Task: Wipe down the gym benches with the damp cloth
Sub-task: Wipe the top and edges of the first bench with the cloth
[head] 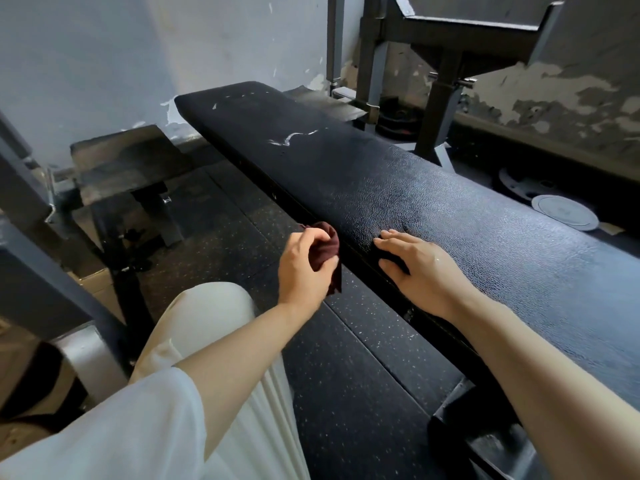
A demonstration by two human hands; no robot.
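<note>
Bench: the long black padded gym bench with a textured vinyl top [433, 188] runs diagonally in front of you, from upper left to lower right; white scuffs mark its far half
Cloth: the dark maroon damp cloth [327, 252] is bunched up just off the near edge of the bench, over the floor, with a tail hanging down
Left hand: your left hand [304, 268] grips the bunched cloth, fingers curled round it; whether the cloth touches the side of the pad is hard to tell from here
Right hand: your right hand [420, 266] lies on the near edge of the bench top, fingers fairly straight and spread, holding nothing
Floor: black speckled rubber floor matting [349, 368] lies below the bench
Beyond: a grey steel rack frame [446, 67] stands past the far end, and a round pale weight plate [564, 213] lies on the floor to the right
</note>
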